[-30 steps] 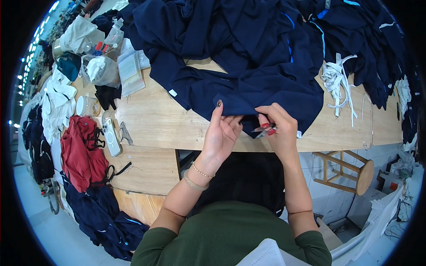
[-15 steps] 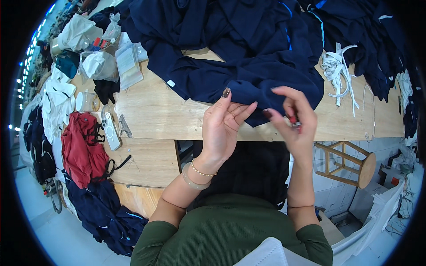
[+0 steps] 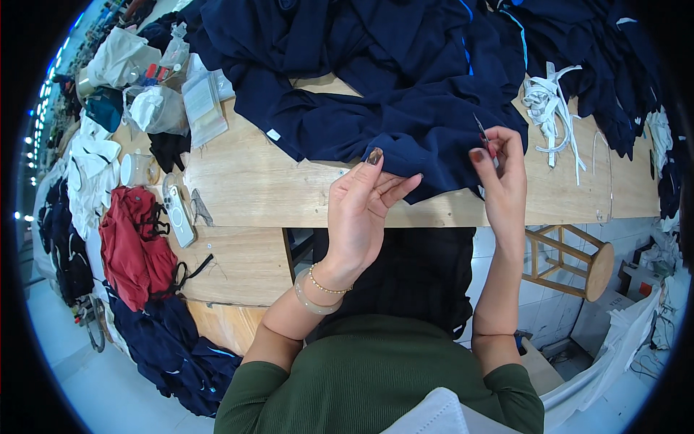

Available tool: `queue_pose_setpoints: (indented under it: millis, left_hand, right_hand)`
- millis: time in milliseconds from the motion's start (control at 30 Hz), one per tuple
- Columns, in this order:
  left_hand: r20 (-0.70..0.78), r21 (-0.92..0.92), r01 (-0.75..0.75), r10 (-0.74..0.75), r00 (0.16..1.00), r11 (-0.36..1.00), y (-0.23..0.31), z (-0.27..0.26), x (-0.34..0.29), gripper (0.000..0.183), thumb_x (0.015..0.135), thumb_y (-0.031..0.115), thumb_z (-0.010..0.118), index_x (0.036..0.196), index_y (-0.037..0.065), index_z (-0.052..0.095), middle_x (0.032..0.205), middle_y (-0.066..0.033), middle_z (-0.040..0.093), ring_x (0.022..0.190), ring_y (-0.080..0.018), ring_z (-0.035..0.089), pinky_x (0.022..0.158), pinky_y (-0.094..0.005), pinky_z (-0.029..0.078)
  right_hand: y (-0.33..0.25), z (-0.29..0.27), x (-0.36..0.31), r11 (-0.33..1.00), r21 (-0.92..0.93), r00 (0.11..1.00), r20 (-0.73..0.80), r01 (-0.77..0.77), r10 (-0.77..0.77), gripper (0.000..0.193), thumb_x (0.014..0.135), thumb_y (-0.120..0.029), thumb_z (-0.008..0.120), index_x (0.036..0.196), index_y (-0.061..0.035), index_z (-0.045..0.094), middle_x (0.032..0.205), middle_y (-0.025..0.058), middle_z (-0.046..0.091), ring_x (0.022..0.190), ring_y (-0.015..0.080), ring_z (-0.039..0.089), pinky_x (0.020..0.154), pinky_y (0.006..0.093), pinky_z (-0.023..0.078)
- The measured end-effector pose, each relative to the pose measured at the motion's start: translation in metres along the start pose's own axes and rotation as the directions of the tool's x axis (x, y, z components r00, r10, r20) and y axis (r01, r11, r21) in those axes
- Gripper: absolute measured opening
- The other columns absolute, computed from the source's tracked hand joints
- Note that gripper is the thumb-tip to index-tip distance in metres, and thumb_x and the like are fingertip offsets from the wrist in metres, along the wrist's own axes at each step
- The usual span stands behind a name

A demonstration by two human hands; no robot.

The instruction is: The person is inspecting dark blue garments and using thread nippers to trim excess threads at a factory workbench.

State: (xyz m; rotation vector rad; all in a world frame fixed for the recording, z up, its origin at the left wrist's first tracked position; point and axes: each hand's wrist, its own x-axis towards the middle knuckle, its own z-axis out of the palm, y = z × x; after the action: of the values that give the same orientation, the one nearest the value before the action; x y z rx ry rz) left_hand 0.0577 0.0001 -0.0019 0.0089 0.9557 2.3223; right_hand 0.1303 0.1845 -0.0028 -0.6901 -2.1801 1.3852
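Note:
A navy blue garment lies rumpled across the worktable in front of me. My left hand is at its near edge, thumb on top and fingers curled beneath, pinching a fold of the cloth. Right of it, my right hand holds small red-handled thread snips, the thin blades pointing up and away over the fabric. Most of the snips' handle is hidden by my fingers. A small white tag shows on the garment's left part.
White tapes lie in a tangle at the right, beside more navy clothing. On the left are a phone, a red cloth bag and plastic bags. A wooden stool stands below the table's right side.
My right hand has moved up and slightly right, and the snips have turned from lying in the palm to blades pointing upward. My left hand stays at the garment's edge.

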Motion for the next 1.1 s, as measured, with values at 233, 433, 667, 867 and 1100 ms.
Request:
queue_pose_setpoints:
  millis: [233,433,667,867,1100]
  left_hand:
    - [-0.013,-0.084,0.005,-0.006,1.0,0.996,-0.002,0.0,-0.001,0.027,0.102,0.021,0.048,0.103,-0.002,0.062,0.102,-0.0152,0.07,0.096,-0.0233,0.069,0.093,-0.0383,0.055]
    - [-0.003,-0.118,-0.001,0.001,1.0,0.993,-0.001,0.004,-0.004,0.026,0.102,0.022,0.048,0.105,0.0,0.062,0.102,-0.0139,0.07,0.097,-0.0226,0.069,0.094,-0.0381,0.055]
    - [-0.006,-0.138,0.005,-0.006,1.0,0.99,-0.001,0.004,-0.005,0.028,0.102,0.023,0.048,0.105,0.0,0.062,0.102,-0.0131,0.07,0.096,-0.0219,0.069,0.094,-0.0378,0.055]
    - [-0.018,-0.14,0.015,-0.017,1.0,0.99,0.0,0.007,-0.006,0.028,0.102,0.024,0.048,0.106,0.0,0.062,0.102,-0.0128,0.07,0.096,-0.0217,0.069,0.094,-0.038,0.055]
    - [-0.039,-0.141,0.027,-0.033,0.999,0.99,0.001,0.007,-0.007,0.028,0.102,0.024,0.048,0.106,0.0,0.062,0.102,-0.0135,0.07,0.097,-0.0217,0.069,0.095,-0.0385,0.054]
  right_hand:
    - [-0.026,0.007,-0.035,0.96,-0.054,0.959,-0.056,0.276,-0.279,0.027,0.073,-0.002,0.082,0.092,0.0018,0.063,0.085,0.0066,0.063,0.072,0.0109,0.059,0.06,0.024,0.045]
    - [-0.016,0.019,-0.033,0.875,-0.102,0.869,-0.109,0.473,-0.483,0.027,0.069,-0.004,0.084,0.086,-0.0001,0.063,0.077,0.0108,0.064,0.066,0.0218,0.06,0.056,0.0282,0.046]
    - [-0.02,0.02,-0.033,0.858,-0.14,0.855,-0.099,0.495,-0.509,0.027,0.068,-0.004,0.084,0.086,-0.0004,0.063,0.077,0.0106,0.064,0.066,0.0225,0.06,0.056,0.0287,0.046]
    - [-0.022,0.022,-0.032,0.838,-0.165,0.836,-0.1,0.521,-0.539,0.028,0.067,-0.003,0.085,0.085,-0.0006,0.063,0.076,0.0104,0.064,0.066,0.0224,0.06,0.056,0.029,0.046]
    - [-0.018,0.025,-0.034,0.863,-0.109,0.855,-0.123,0.493,-0.504,0.027,0.068,-0.004,0.084,0.084,-0.0004,0.063,0.076,0.01,0.063,0.066,0.0214,0.059,0.056,0.0278,0.044]
